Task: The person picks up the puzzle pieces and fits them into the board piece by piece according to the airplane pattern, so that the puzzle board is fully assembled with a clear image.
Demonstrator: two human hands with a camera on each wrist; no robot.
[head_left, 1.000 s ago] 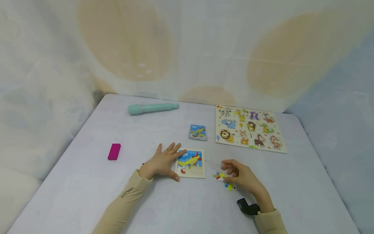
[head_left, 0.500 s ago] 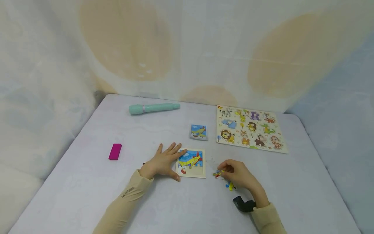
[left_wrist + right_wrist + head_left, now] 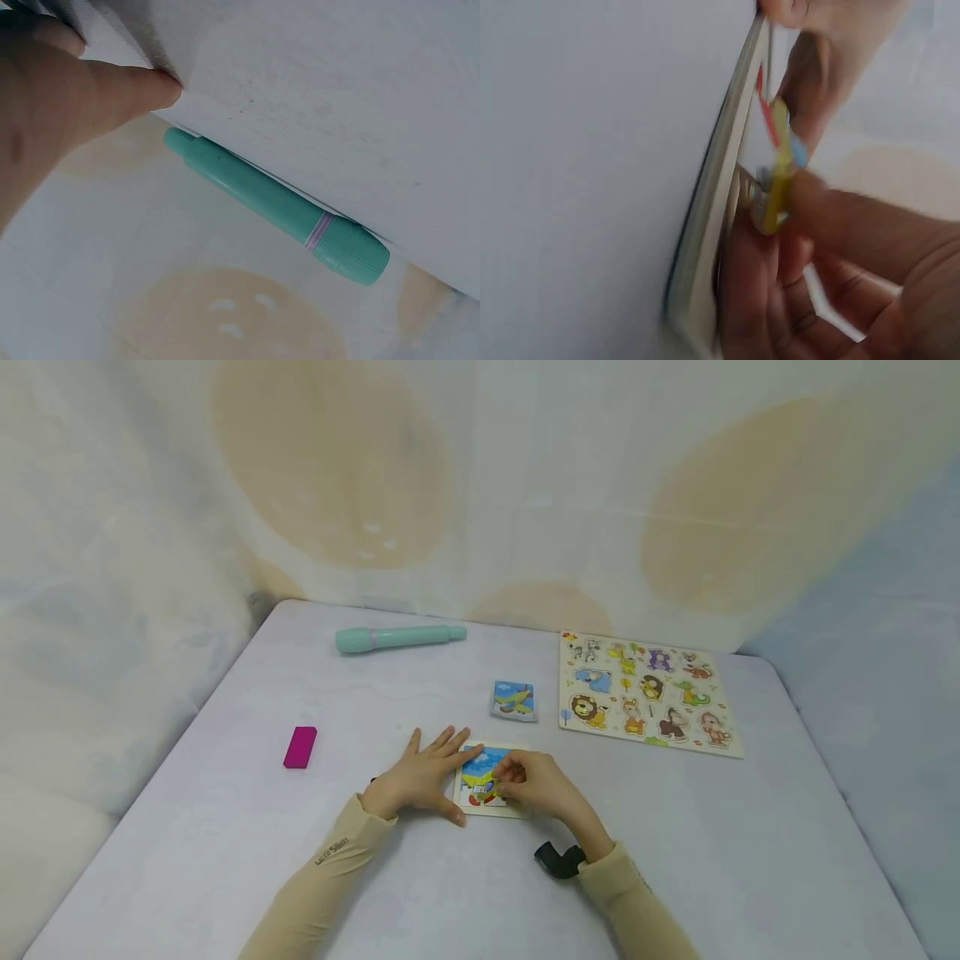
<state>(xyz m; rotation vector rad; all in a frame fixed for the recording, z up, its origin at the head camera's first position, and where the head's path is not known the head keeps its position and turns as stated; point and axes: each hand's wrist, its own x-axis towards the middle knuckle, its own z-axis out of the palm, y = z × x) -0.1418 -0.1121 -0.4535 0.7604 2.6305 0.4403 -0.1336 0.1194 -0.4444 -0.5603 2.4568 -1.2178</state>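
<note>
In the head view a small wooden jigsaw tray (image 3: pixel 487 811) with an airplane picture lies in the middle of the table. My left hand (image 3: pixel 416 781) is spread flat at its left side, one fingertip over the upper left rim. The thumb and fingers of my right hand (image 3: pixel 540 787) pinch a yellow, red and white puzzle piece (image 3: pixel 778 180) just above the tray's lower part. That hand covers the tray's right side. In the left wrist view, a finger (image 3: pixel 142 88) of my left hand rests at the table surface.
Behind the tray lies a small square airplane picture (image 3: pixel 513 700). An animal peg puzzle board (image 3: pixel 648 693) sits at the back right. A mint-green tube-shaped thing (image 3: pixel 401 637) lies at the back left, a magenta block (image 3: pixel 300 747) nearer the left.
My right hand has picked up a puzzle piece from the table on the right and carried it left over the tray. My left hand has stayed in place.
</note>
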